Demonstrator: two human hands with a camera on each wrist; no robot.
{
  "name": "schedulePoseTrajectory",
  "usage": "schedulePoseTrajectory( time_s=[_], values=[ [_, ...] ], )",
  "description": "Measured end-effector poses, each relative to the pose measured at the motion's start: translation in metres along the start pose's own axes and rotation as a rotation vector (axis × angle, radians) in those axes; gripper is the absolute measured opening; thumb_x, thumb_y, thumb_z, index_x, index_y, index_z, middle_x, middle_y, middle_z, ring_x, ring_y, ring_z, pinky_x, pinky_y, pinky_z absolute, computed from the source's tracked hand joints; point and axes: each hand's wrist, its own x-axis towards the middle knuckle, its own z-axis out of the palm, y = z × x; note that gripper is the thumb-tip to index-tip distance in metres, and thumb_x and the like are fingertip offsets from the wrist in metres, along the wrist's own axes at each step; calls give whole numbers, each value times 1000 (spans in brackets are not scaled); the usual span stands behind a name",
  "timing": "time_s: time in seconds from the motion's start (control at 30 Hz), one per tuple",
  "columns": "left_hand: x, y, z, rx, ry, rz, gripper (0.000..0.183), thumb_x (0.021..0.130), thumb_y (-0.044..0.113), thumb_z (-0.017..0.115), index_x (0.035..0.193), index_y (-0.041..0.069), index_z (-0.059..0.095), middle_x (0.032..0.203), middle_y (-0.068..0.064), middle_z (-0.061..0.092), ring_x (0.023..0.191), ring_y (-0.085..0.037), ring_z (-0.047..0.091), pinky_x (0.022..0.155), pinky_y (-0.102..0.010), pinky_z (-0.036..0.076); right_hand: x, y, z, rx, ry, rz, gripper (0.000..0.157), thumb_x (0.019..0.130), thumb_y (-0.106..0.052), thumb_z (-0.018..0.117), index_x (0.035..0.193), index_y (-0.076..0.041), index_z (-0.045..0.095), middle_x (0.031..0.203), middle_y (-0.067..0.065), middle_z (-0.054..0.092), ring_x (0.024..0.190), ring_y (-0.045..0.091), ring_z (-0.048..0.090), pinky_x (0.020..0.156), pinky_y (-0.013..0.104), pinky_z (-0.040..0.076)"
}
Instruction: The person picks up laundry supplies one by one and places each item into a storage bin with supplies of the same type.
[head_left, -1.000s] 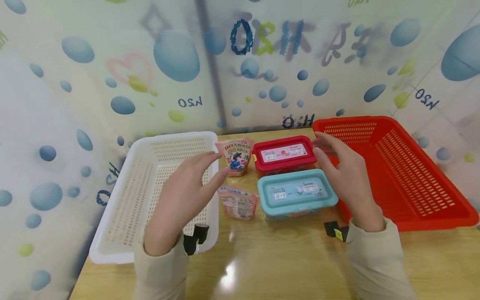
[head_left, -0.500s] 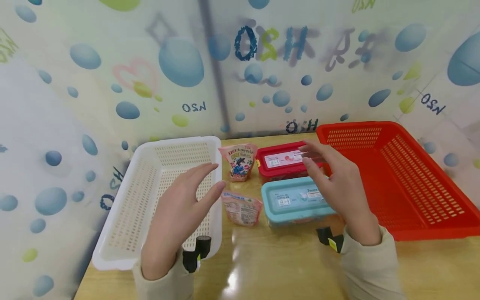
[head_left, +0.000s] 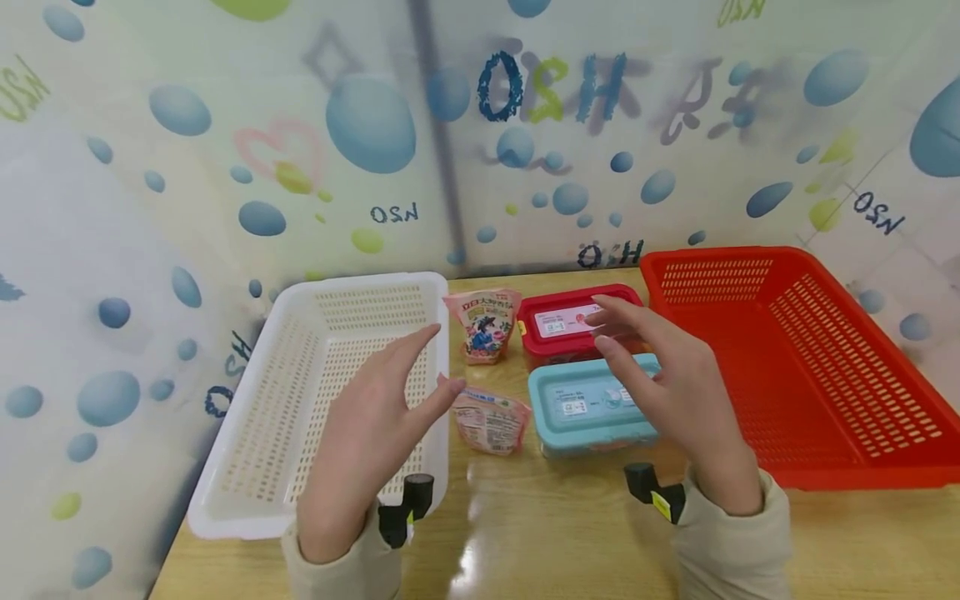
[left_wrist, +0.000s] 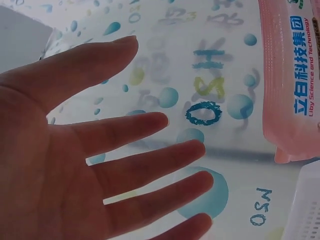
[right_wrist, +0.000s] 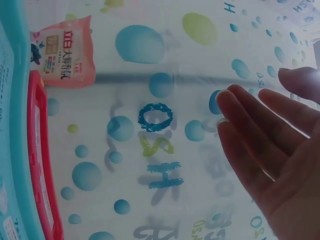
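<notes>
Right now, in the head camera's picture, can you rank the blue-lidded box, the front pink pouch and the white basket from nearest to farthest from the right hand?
1. Blue-lidded box: just left of the right hand, partly hidden by it.
2. Front pink pouch: left of that box.
3. White basket: farthest left, past the pouch.

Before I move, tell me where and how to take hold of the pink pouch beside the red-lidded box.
Probably best pinch the pink pouch by its wide top edge, coming from above: it looks upright with that edge uppermost, while the white basket and red-lidded box crowd its sides.
</notes>
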Motion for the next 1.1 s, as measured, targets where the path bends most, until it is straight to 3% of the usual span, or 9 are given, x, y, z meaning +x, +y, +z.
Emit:
schedulePoseTrajectory(
  time_s=[0.33, 0.57, 0.87, 1.1],
  values=[
    [-4, -6, 3, 9, -15, 26, 59, 81, 55, 53, 130, 23, 44, 131, 3, 45, 121, -18, 39, 96, -40, 33, -1, -10, -3, -27, -3, -22, 49, 82, -17, 65, 128, -20, 49, 107, -4, 62, 94, 9, 57, 77, 14, 42],
    [-1, -8, 3, 8, -5, 55, 57, 81, 52, 56, 128, 21, 47, 129, 1, 48, 119, -19, 41, 95, -40, 35, -1, -12, 3, -20, -6, -37, 49, 82, -18, 65, 128, -19, 49, 106, -3, 63, 94, 10, 58, 74, 33, 49],
    [2, -8, 8, 53, -71, 48, 52, 84, 53, 50, 127, 24, 48, 128, 3, 48, 118, -17, 42, 93, -41, 37, 4, -8, 28, -2, -124, -17, 49, 83, -26, 63, 129, -20, 48, 107, -3, 62, 92, 12, 59, 73, 32, 50],
    [3, -10, 9, 60, -89, 46, 49, 87, 52, 46, 127, 25, 48, 128, 3, 48, 117, -18, 43, 92, -41, 37, 4, -8, 37, -32, -144, -28, 49, 83, -30, 62, 129, -21, 48, 106, -4, 63, 91, 12, 60, 73, 32, 50]
  ],
)
